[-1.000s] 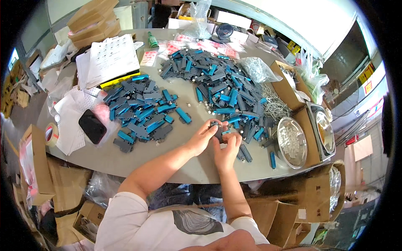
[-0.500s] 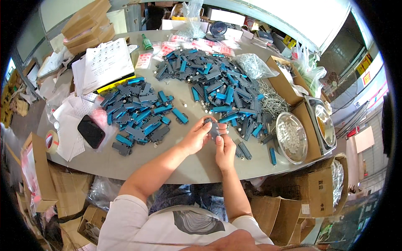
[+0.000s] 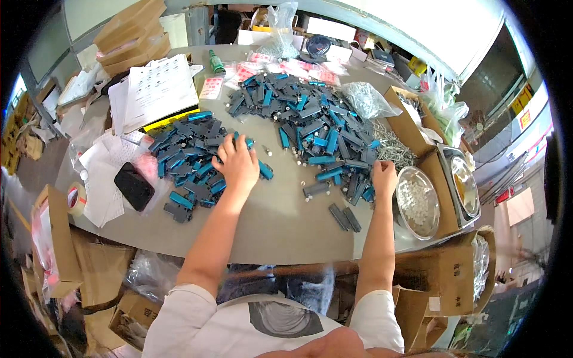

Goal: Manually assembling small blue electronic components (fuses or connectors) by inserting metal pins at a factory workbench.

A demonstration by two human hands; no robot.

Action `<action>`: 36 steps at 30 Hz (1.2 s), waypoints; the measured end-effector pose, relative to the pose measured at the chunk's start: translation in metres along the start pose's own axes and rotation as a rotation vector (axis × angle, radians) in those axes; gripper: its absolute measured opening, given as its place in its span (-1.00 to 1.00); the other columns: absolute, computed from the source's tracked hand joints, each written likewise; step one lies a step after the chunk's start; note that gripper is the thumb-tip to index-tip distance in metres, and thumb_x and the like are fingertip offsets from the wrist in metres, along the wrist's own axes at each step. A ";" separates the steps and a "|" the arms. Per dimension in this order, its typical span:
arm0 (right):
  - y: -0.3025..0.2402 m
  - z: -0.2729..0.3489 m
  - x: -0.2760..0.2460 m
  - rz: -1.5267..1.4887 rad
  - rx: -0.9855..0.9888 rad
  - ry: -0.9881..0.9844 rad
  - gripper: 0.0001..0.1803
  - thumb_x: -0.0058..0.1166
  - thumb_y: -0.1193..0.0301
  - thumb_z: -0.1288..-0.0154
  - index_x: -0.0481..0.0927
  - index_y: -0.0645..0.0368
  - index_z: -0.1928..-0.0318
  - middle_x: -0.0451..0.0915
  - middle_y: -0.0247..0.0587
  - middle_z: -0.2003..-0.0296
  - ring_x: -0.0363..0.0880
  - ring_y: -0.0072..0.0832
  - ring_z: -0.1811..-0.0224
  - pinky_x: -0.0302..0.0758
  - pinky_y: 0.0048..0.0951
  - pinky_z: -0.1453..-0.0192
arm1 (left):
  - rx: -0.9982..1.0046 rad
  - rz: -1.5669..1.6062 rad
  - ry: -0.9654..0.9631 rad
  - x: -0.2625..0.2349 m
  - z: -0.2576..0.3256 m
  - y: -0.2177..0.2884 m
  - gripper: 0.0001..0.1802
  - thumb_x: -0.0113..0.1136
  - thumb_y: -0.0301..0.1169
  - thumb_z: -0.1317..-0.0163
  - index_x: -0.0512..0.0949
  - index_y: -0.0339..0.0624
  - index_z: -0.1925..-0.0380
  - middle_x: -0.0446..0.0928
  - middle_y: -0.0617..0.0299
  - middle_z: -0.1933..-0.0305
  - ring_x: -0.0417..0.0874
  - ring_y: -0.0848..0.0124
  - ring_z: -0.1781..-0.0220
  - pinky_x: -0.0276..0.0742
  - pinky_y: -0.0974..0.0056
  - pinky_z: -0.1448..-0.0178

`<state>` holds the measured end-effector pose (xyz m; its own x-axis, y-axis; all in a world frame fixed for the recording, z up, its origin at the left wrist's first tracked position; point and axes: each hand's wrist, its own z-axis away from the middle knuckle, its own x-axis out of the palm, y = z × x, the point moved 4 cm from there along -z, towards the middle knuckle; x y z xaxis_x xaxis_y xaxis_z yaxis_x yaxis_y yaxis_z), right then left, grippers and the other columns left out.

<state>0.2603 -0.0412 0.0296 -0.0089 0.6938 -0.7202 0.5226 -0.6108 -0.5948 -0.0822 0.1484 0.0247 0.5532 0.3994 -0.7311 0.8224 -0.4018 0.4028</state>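
Note:
My left hand (image 3: 239, 165) is spread over the right edge of the left heap of blue-and-grey plastic pieces (image 3: 194, 152), its fingertips touching or just above them. One blue-and-grey piece (image 3: 265, 170) lies beside its thumb. My right hand (image 3: 384, 178) has its fingers curled together at the right edge of the larger heap of such pieces (image 3: 322, 128), close to the loose screws (image 3: 391, 146). Whatever its fingers may hold is hidden. Between my hands, a grey piece (image 3: 316, 189) and two grey pieces side by side (image 3: 345, 218) rest on the table.
To the right stand a metal bowl of small white parts (image 3: 418, 203) and an open cardboard box (image 3: 427, 140). On the left lie a black phone (image 3: 134, 186), paper sheets (image 3: 158, 89) and a tape roll (image 3: 76, 198). A bag of screws (image 3: 367, 100) and small fan (image 3: 318, 45) are farther back.
Both hands held a grey piece together at the middle; now they are apart. My left hand has moved left to the left heap, my right hand right toward the screws.

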 end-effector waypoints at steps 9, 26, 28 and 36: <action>0.031 -0.022 0.039 0.061 0.050 -0.206 -0.57 0.01 0.10 -0.23 0.58 0.27 0.21 0.62 0.08 0.28 0.56 -0.02 0.18 0.43 -0.10 0.05 | 0.753 0.434 -0.413 0.026 0.081 0.096 -0.75 0.19 -0.29 -0.12 0.56 -0.05 0.19 0.47 0.27 0.05 0.41 0.25 -0.06 0.26 0.06 -0.08; -0.041 0.158 -0.006 -1.215 0.204 -0.195 -0.88 0.00 0.58 -0.29 0.41 0.23 0.17 0.50 -0.31 0.33 0.53 -0.55 0.37 0.48 -0.55 0.23 | 0.430 0.919 -0.433 0.035 0.074 0.085 -0.68 0.12 -0.57 -0.11 0.36 -0.28 0.10 0.38 -0.04 0.15 0.45 -0.03 0.10 0.40 0.07 0.05; -0.050 0.182 0.006 -1.326 0.309 -0.303 -0.88 0.01 0.56 -0.30 0.42 0.22 0.17 0.52 -0.31 0.33 0.55 -0.55 0.36 0.49 -0.56 0.25 | 0.394 0.993 -0.380 0.043 0.077 0.080 -0.67 0.09 -0.56 -0.17 0.32 -0.29 0.05 0.43 -0.06 0.14 0.47 -0.05 0.09 0.41 0.06 0.06; -0.060 0.196 0.027 -1.320 0.415 -0.372 -0.91 0.05 0.47 -0.32 0.42 0.19 0.25 0.56 -0.28 0.36 0.55 -0.60 0.39 0.56 -0.57 0.24 | 0.155 1.307 -0.914 0.030 0.082 0.086 -0.54 -0.13 -0.68 -0.22 0.21 -0.41 -0.16 0.48 0.02 -0.05 0.51 0.33 -0.11 0.39 0.31 -0.18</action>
<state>0.0622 -0.0606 -0.0244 -0.5357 0.7320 0.4209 -0.3262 0.2803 -0.9028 -0.0055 0.0583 -0.0077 0.5254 -0.8500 -0.0375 -0.1811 -0.1548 0.9712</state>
